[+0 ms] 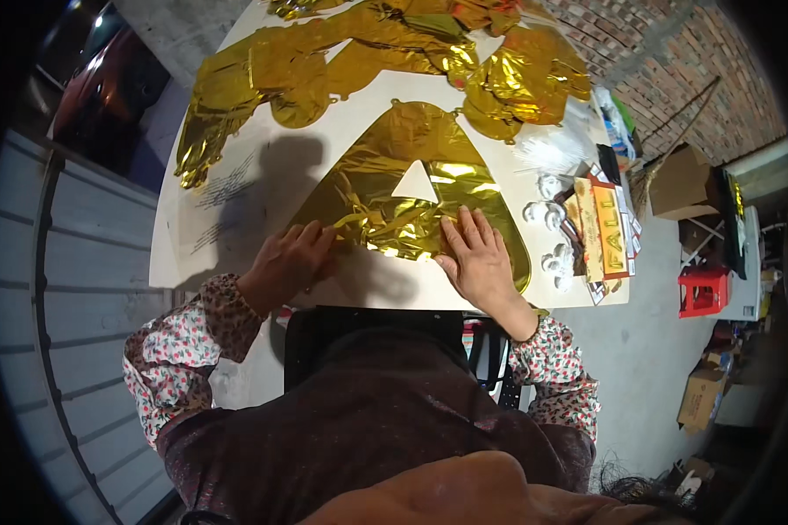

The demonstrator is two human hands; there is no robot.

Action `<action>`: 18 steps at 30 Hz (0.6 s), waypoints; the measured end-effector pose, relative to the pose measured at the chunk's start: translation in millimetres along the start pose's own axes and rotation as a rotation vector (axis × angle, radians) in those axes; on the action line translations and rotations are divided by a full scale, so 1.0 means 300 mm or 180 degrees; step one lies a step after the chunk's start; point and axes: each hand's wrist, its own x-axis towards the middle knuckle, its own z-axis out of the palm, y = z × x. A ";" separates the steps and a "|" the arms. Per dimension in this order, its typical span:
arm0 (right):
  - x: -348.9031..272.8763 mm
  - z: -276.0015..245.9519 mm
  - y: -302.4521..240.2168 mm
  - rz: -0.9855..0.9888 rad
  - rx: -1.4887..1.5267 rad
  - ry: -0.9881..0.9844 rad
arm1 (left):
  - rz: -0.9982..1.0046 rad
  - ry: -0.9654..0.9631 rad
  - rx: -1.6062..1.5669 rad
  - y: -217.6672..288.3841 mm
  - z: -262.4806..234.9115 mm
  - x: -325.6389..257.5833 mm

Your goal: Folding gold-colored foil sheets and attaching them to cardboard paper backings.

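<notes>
A flat, uninflated gold foil balloon point(394, 140), roughly triangular with a small triangular hole, lies on the pale table in front of me. Its lower middle is creased and wrinkled. My left hand point(291, 262) is at its lower left side, fingers bent and drawn together over the foil edge; the thumb is partly in shadow. My right hand point(480, 262) rests palm down on the lower right part, with fingers stretched out and slightly apart.
More flat gold balloons point(324, 66) are heaped along the table's far side. At the right lie clear plastic packets point(552, 149), rolls of clear ribbon or tape point(552, 214) and printed cards point(606, 227). A red stool point(703, 293) and cardboard boxes point(687, 179) stand on the floor.
</notes>
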 end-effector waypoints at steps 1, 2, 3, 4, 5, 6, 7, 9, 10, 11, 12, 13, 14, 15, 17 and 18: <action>0.020 -0.011 -0.003 -0.0113 0.0102 0.0010 | -0.0045 -0.0032 -0.0004 -0.017 -0.001 -0.003; 0.035 -0.038 -0.009 -0.0069 0.0339 -0.0134 | -0.0028 -0.0531 -0.0319 -0.039 -0.003 -0.003; 0.041 -0.048 -0.012 -0.0081 0.0362 -0.0157 | 0.0007 -0.1034 -0.0645 -0.048 -0.006 -0.004; 0.051 -0.059 -0.004 0.0167 0.0833 -0.0151 | -0.0004 -0.1045 -0.0653 -0.049 -0.013 0.000; 0.063 -0.071 0.010 0.0423 0.1289 -0.0133 | -0.0008 -0.0718 -0.0895 -0.046 -0.025 0.012; 0.077 -0.076 0.022 0.0161 0.1104 0.0244 | -0.0003 -0.0391 -0.1128 -0.047 -0.033 0.019; 0.090 -0.086 0.014 0.0048 0.0927 0.0383 | 0.0018 -0.0380 -0.1123 -0.060 -0.017 0.037; 0.107 -0.063 0.010 -0.0155 0.0539 0.0418 | 0.0635 0.0831 -0.0620 -0.082 0.037 0.102; 0.094 -0.017 0.038 -0.0306 0.0447 0.0226 | 0.0725 0.0881 -0.0644 -0.068 0.036 0.122; 0.083 0.010 0.071 -0.0452 0.0355 0.0032 | 0.0506 0.0505 -0.0515 -0.043 0.030 0.123; 0.075 0.008 0.085 -0.0430 0.0366 -0.0089 | 0.0258 0.0123 -0.0365 -0.029 0.034 0.108; 0.061 -0.006 0.093 -0.0343 0.0445 -0.0207 | 0.0105 -0.0061 -0.0416 -0.021 0.058 0.093; 0.047 -0.019 0.101 -0.0259 0.0527 -0.0321 | 0.0148 -0.0016 -0.0417 -0.009 0.072 0.067; 0.034 -0.025 0.109 -0.0311 0.0535 -0.0133 | 0.0001 -0.0300 -0.0447 0.015 0.017 0.046; 0.088 -0.087 0.137 -0.0356 0.1036 0.0104 | -0.0176 -0.0566 -0.0462 0.023 -0.014 0.021; 0.159 -0.142 0.179 -0.0412 0.1252 0.0436 | -0.0033 -0.0597 -0.0453 0.016 -0.020 0.014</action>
